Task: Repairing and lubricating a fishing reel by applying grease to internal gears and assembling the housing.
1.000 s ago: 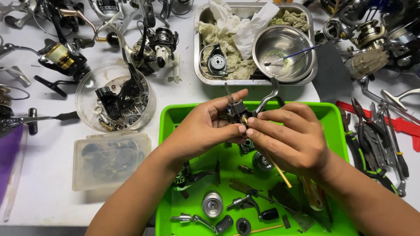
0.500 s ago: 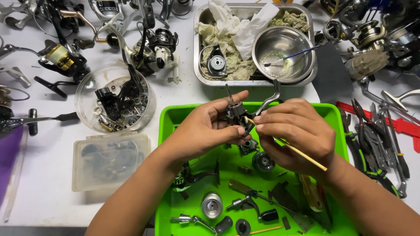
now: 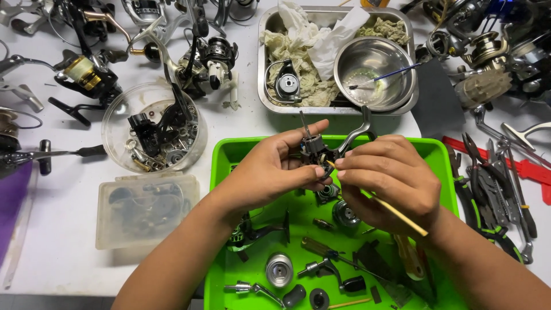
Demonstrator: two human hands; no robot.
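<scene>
My left hand (image 3: 274,170) holds a dark fishing reel body (image 3: 321,150) with a curved metal arm above the green tray (image 3: 229,154). My right hand (image 3: 390,181) pinches a thin wooden stick (image 3: 399,213) whose tip meets the reel body at the underside. Both hands hover over the tray's far half. In the tray lie several loose reel parts: a silver spool (image 3: 279,268), a crank handle (image 3: 252,289), a black gear piece (image 3: 346,213) and a screwdriver (image 3: 327,251).
A metal pan (image 3: 265,86) at the back holds rags, a reel part and a steel bowl (image 3: 374,72) with a small brush. A round clear tub (image 3: 154,127) of parts and a lidded plastic box (image 3: 146,209) sit left. Pliers (image 3: 488,189) lie right. Reels crowd the far edge.
My right hand has turned so the stick now angles down to the right, its tip kept at the reel body. The left hand holds the reel almost still.
</scene>
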